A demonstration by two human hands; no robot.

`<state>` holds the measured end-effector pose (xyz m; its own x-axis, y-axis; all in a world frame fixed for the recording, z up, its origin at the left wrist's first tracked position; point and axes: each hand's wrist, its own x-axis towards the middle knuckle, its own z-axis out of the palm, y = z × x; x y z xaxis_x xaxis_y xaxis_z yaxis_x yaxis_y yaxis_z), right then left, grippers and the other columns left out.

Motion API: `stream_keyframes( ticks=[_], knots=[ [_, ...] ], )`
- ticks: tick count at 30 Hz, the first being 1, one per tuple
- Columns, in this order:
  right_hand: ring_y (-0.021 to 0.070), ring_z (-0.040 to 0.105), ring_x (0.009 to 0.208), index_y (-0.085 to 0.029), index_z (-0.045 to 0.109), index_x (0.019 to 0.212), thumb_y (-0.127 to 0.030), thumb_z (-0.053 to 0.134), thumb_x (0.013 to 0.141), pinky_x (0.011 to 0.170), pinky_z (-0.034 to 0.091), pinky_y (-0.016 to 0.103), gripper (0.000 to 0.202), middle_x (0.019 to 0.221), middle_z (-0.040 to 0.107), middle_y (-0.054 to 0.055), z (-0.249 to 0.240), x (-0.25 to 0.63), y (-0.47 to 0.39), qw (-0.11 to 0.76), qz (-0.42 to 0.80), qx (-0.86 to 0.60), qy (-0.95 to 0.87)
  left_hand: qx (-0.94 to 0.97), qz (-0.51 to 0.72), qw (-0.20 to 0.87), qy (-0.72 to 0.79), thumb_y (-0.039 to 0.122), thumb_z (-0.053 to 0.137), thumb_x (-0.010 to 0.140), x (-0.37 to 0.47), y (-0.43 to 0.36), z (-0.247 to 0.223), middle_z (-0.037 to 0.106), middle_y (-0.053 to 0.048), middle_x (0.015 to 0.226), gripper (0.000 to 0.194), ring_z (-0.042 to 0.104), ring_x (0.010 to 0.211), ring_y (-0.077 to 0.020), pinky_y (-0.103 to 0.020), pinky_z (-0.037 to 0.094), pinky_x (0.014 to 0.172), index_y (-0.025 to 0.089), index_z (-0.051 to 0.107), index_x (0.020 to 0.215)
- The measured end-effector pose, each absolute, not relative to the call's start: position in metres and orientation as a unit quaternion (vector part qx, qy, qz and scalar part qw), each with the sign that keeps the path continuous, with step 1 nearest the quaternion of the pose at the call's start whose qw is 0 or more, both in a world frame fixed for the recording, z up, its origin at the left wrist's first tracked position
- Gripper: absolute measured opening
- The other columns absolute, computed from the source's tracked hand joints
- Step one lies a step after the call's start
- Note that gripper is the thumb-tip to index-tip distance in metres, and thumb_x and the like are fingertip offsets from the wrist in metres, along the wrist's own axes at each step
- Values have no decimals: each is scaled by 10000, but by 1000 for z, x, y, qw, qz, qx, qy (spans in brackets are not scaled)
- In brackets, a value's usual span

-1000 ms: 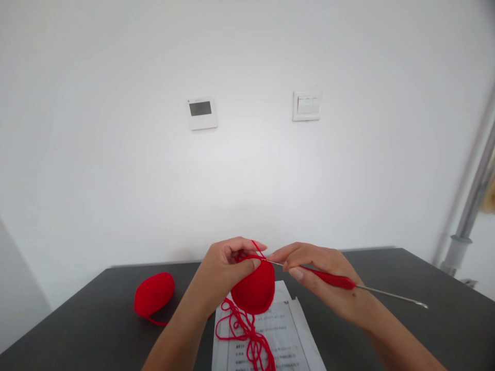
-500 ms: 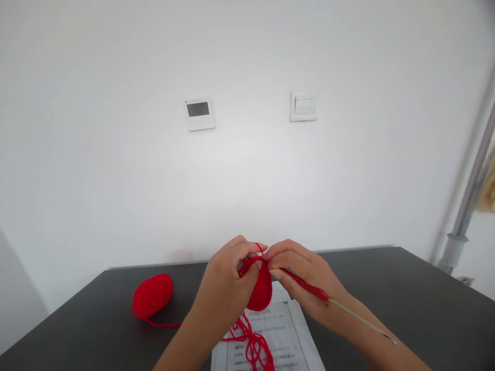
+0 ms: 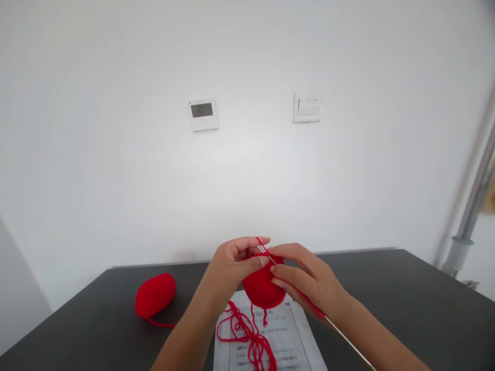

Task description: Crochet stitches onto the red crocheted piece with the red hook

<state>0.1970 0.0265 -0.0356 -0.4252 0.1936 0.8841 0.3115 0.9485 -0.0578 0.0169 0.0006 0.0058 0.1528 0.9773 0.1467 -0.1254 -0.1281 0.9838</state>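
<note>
My left hand (image 3: 242, 260) pinches the upper edge of a round red crochet piece (image 3: 263, 286), with a strand of red yarn running over its raised index finger. In my right hand (image 3: 309, 273) is a crochet hook (image 3: 342, 337) with a red grip and a long metal shaft. The hook's tip reaches the top edge of the piece, close to my left fingertips, where yarn lies against it. A short yarn tail (image 3: 265, 318) hangs below the piece. Fingers hide part of the stitches.
A red yarn ball (image 3: 155, 296) lies on the dark table (image 3: 88, 330) at the left. Loose red yarn (image 3: 247, 330) is tangled on printed sheets (image 3: 299, 335) under my hands. On the white wall behind are a thermostat (image 3: 203, 115) and a light switch (image 3: 307, 107); a pipe (image 3: 472, 211) stands at the right.
The crochet piece has turned to show more of its face. My right hand has tilted the hook more steeply, and its metal tip now shows beside the left fingers.
</note>
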Motion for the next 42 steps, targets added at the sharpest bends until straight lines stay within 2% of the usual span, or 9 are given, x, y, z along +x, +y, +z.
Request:
stream_keyframes(
  ticks=[3,8,15,18,21,24,28,33,42],
  knots=[
    [174,680,911,-241,565,1184,-163,524,929,750,587,271,270,1055,684,74,-38,194,27,526,-73,-170,-830,517,524,562,377,239,821,611,19,2,4,744,-49,786,382,662,738,-174,-279,491,727,133,744,971],
    [238,642,987,-186,616,1031,-164,521,916,805,578,389,151,1045,677,128,-39,187,31,549,-205,-122,-801,524,543,525,394,262,805,642,22,5,0,758,-56,805,399,678,815,-209,-297,501,768,133,735,1013],
    [235,629,956,-174,582,1029,-120,490,915,791,578,382,156,1041,657,143,-39,183,28,524,-189,-180,-810,580,542,414,446,273,720,730,24,9,-6,757,-50,851,373,670,896,-240,-315,509,804,150,718,1082],
    [237,619,955,-162,587,1008,-109,486,916,796,569,390,146,1026,660,140,-36,183,25,521,-163,-178,-818,614,534,338,473,249,671,771,22,10,-5,748,-53,939,329,656,938,-234,-310,493,831,165,714,1087],
    [244,611,978,-162,602,1001,-92,515,901,827,553,410,149,1026,668,132,-31,185,22,527,-130,-167,-823,646,533,249,487,212,637,789,18,9,-1,726,-48,993,242,641,958,-216,-292,463,864,182,737,1008],
    [221,625,951,-182,619,1007,-84,530,899,825,552,382,170,995,691,106,-25,187,19,539,-65,-151,-826,668,517,213,491,211,618,801,13,9,2,714,-38,928,199,643,911,-207,-277,459,820,201,758,942],
    [185,648,902,-192,651,1025,-81,528,907,798,551,321,204,947,716,81,-18,193,15,534,34,-154,-830,695,492,216,477,183,612,794,6,12,4,694,-32,856,209,637,862,-197,-261,455,755,200,771,930],
    [149,670,810,-232,700,977,-162,550,922,731,524,261,174,886,722,26,-16,200,13,517,142,-207,-819,719,443,263,467,211,625,793,-2,18,4,686,-40,848,195,626,816,-189,-273,443,729,180,771,919],
    [172,694,810,-235,750,888,-303,601,900,712,520,253,165,846,761,19,-14,202,8,513,295,-271,-759,718,440,318,437,181,652,768,-11,16,6,673,-25,808,129,624,803,-178,-279,425,743,197,780,769]
  ],
)
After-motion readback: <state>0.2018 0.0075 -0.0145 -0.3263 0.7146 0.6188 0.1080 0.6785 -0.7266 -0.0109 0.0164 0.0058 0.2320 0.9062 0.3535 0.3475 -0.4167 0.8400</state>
